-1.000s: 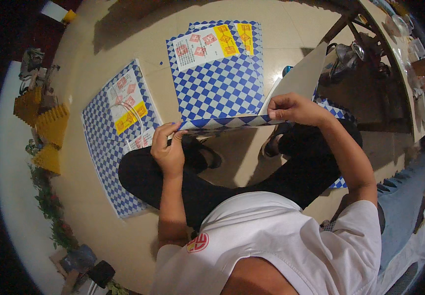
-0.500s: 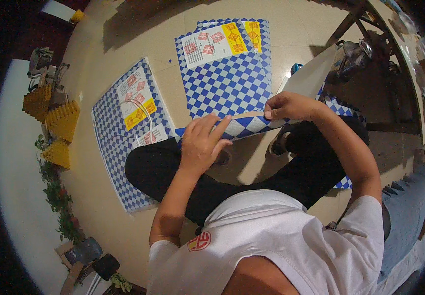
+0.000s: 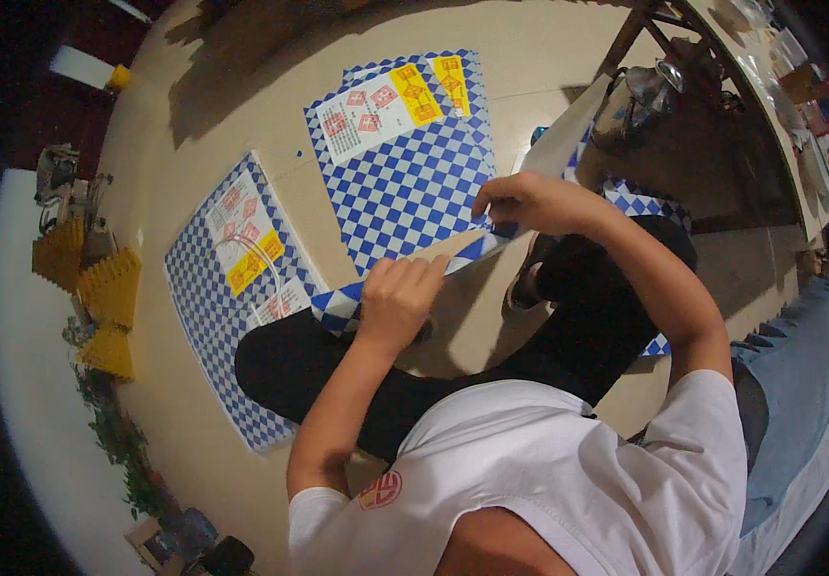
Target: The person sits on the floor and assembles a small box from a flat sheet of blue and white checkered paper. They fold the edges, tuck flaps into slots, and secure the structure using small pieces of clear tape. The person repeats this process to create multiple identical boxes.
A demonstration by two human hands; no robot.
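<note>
A blue-and-white checked sheet [image 3: 337, 305] with a pale underside stretches in a folded strip above my lap. My left hand [image 3: 398, 300] is closed over the near left part of this strip, its fingers bent across the fold. Farther along the edge, my right hand [image 3: 534, 204] curls its fingers and thumb onto the sheet; the fingertips are partly hidden. Past my right hand, the sheet's pale side rises at a slant toward the table. Beyond the strip, flat checked sheets [image 3: 405, 187] with white and yellow printed panels lie overlapping on the floor.
A stack of checked sheets [image 3: 232, 346] with a pale cord [image 3: 275, 278] across it lies by my left knee. At the right stands a table [image 3: 779, 144] with a metal vessel [image 3: 640, 96] beneath it. Yellow folded pieces [image 3: 107, 288] and plants [image 3: 112, 422] line the far left.
My right hand has moved left, closer to my left hand. The held strip now slants more, its left end nearer to me. The whole view has shifted slightly.
</note>
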